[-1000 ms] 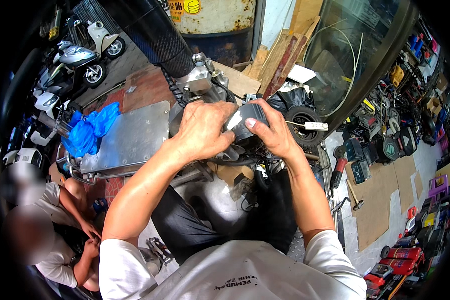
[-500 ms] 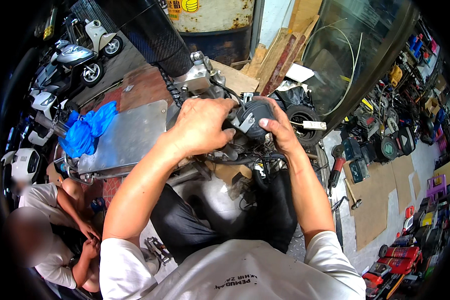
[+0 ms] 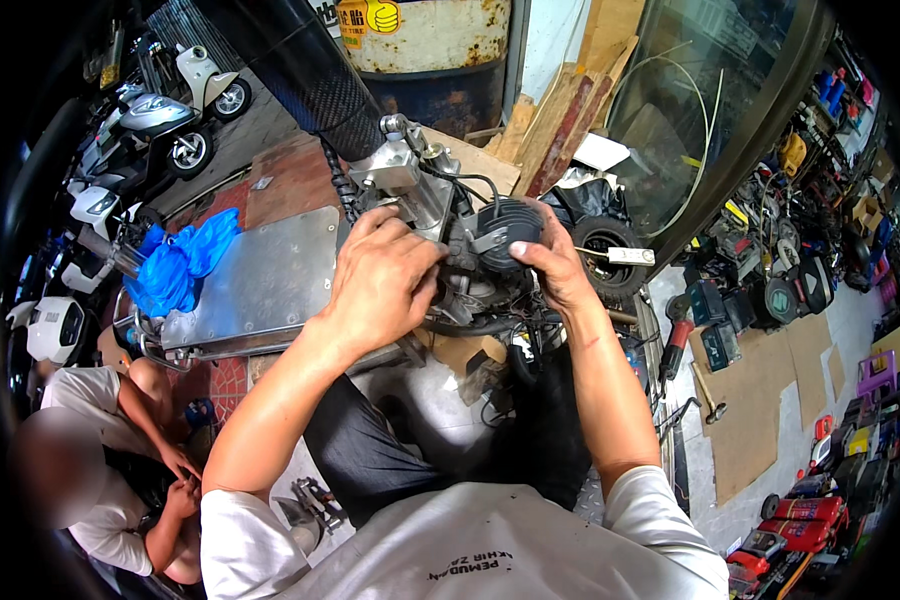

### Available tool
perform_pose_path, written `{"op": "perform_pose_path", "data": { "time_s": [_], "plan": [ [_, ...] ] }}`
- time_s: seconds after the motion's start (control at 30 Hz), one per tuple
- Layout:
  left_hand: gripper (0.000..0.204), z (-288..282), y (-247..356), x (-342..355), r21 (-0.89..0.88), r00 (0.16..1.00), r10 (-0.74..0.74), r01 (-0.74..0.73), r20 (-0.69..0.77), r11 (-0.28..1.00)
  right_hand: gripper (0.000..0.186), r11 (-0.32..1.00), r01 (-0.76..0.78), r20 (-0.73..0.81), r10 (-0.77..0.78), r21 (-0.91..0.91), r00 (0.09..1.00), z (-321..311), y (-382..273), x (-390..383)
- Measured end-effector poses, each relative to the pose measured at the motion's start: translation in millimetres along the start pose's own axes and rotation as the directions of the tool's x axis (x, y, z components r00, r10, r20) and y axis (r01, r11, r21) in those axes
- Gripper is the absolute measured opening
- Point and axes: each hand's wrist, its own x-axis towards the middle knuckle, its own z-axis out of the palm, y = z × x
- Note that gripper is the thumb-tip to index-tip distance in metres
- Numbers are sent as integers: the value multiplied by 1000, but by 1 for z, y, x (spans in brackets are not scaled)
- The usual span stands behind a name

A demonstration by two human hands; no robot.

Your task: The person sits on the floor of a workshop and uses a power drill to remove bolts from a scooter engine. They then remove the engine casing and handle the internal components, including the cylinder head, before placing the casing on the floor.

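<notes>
My right hand (image 3: 555, 258) grips a round black finned housing (image 3: 510, 228) by its right side, thumb across its near face. A small metal bracket (image 3: 488, 241) is fixed to the housing, and a black cable (image 3: 475, 180) runs from it to the silver metal steering block (image 3: 395, 165). Beside that block, on its near side, my left hand (image 3: 380, 270) is closed with its fingers bent. What lies under its fingertips is hidden. A thick black carbon-patterned tube (image 3: 315, 85) rises from the block. The flat metal scooter deck (image 3: 270, 270) extends left of my left hand.
A blue plastic bag (image 3: 180, 262) lies on the deck's left end. Another person (image 3: 135, 440) sits at lower left, hands together. A wheel (image 3: 610, 245), wood planks (image 3: 560, 125) and a rusty drum (image 3: 430, 60) stand beyond. An angle grinder (image 3: 678, 335) and a hammer (image 3: 710, 395) lie right.
My left hand has drawn back from the black housing toward the left and nearer to me, uncovering more of the metal block. The housing has turned in my right hand, showing its fins.
</notes>
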Motion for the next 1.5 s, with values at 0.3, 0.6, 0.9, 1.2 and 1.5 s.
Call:
{"op": "perform_pose_path", "data": {
  "time_s": [0.3, 0.6, 0.9, 1.2, 1.5],
  "plan": [
    [20, 13, -4, -17, 43, 986, 7, 0, -164, 999, 80, 964, 60, -67, -80, -257, 995, 35, 22, -15],
    [18, 29, -23, -25, 58, 967, 29, -15, -252, 998, 82, 721, 133, -38, -216, -680, 976, 40, 24, -23],
    [18, 31, -25, -18, 100, 967, 40, -15, -251, 995, 83, 650, 144, -67, -288, -746, 955, 58, 37, -35],
    [18, 33, -21, -16, 172, 976, 57, -20, -212, 985, 84, 584, 237, -39, -420, -776, 907, 61, 42, -36],
    [16, 31, -18, -11, 237, 990, 54, -22, -130, 971, 88, 529, 259, -23, -468, -808, 884, 66, 31, -41]
  ]
}}
